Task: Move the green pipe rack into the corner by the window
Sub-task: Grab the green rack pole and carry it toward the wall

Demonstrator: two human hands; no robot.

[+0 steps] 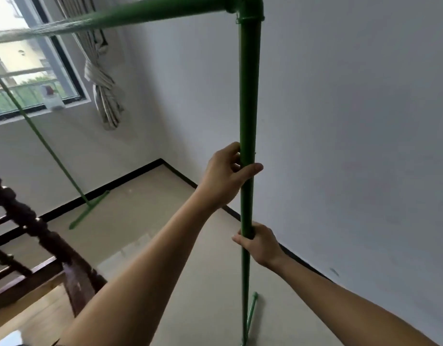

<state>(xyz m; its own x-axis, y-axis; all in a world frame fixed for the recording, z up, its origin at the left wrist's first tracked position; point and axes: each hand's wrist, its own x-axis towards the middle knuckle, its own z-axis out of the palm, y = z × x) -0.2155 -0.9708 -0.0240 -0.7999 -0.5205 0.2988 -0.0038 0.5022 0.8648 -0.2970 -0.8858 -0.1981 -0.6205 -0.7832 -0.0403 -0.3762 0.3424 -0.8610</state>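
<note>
- You stand at the near upright of the green pipe rack [249, 96], both bare hands wrapped around that one post.
- Your left hand [225, 176] grips higher up: the fingers [234, 156] curl behind the pipe and the thumb crosses its front, closed tight on the post.
- Your right hand [259, 242] clamps the same post lower down, fingers closed round it from the right side.
- Above your fingers, the post meets an elbow joint and the top rail runs away to the left, towards the window [28, 78].
- Below your fingers, the post drops to a short foot bar [251, 309] on the pale floor [145, 221], just beside the white wall [340, 121].
- Left of and beyond your fingers, the rack's far upright slants down to its own foot bar [88, 211], close to the black skirting under the window.
- A knotted curtain [103, 78] hangs between the window and the corner.
- A dark wooden banister [40, 233] stands well left of your fingers.
</note>
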